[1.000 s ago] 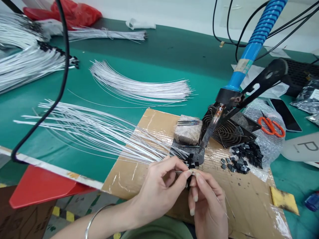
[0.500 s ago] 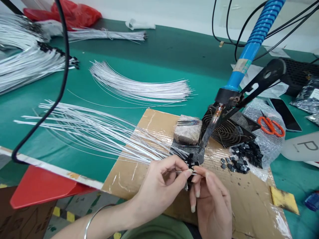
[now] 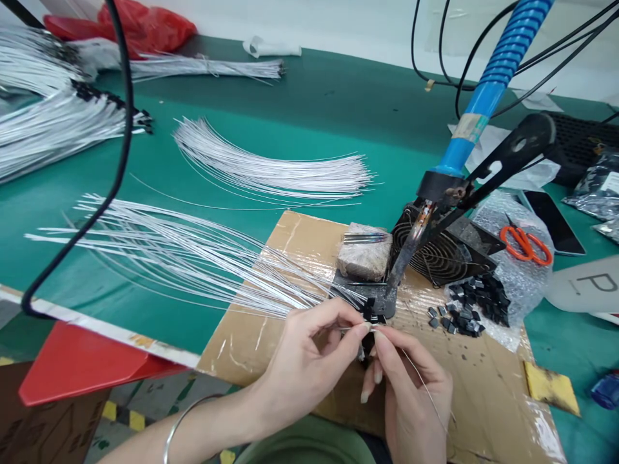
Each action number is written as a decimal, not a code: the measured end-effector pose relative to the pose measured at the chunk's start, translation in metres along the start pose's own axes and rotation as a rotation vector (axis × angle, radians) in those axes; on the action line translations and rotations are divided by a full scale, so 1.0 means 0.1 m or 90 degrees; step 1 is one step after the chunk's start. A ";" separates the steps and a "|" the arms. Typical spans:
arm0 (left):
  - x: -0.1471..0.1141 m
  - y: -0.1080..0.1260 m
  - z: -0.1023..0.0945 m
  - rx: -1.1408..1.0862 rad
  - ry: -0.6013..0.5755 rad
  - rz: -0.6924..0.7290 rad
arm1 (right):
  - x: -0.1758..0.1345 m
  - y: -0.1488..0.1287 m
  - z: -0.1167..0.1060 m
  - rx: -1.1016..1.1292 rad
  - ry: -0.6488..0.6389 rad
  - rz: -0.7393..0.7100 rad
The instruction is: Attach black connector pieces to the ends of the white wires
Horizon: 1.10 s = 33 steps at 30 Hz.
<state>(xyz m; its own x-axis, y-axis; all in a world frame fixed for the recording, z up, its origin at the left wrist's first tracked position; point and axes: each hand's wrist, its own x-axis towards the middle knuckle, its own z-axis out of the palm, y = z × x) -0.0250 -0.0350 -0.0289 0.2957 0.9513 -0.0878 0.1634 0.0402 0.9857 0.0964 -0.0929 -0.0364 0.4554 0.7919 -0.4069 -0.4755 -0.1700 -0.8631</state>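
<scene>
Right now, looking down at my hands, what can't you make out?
Head view: the end of the wire between the left hand and the right hand, too small and partly covered by them.
Head view: some black bits, partly hidden behind the hands.
Head view: the pale thing marked P, cut off by the right edge.
Head view: the blue thing, also cut off there.

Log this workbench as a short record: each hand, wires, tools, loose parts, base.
Left hand: thumb and finger pinching a thin strand
Right hand: fingertips beside the left's; a thin silvery wire trails along it
White wires: loose spread reaching onto cardboard sheet; curved bundle beyond
Tools: blue-handled soldering iron, angled downward; orange-handled scissors on bubble wrap
Loose parts: small black pieces, heaped near the scissors
Base: cardboard sheet on green tabletop
</scene>
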 end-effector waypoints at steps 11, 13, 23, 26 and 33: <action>-0.01 -0.02 0.00 0.040 0.000 0.064 | 0.07 0.04 -0.10 0.057 -0.096 0.021; -0.01 -0.03 -0.01 0.070 0.002 0.101 | 0.10 0.06 -0.14 0.058 -0.131 0.007; -0.01 0.02 -0.09 0.211 -0.016 0.291 | 0.17 -0.02 -0.24 0.055 -0.197 0.045; -0.01 0.04 -0.12 0.226 -0.039 0.286 | 0.14 -0.14 -0.22 0.036 -0.180 0.111; -0.01 0.03 -0.07 0.221 -0.012 0.252 | 0.08 -0.27 -0.16 0.013 -0.144 0.142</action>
<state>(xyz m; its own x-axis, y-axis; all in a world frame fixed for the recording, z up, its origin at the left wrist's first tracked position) -0.0321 -0.0339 -0.0252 0.4144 0.8670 0.2767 0.3373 -0.4287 0.8382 0.1248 -0.0912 -0.0217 0.1608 0.8472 -0.5064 -0.5614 -0.3435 -0.7529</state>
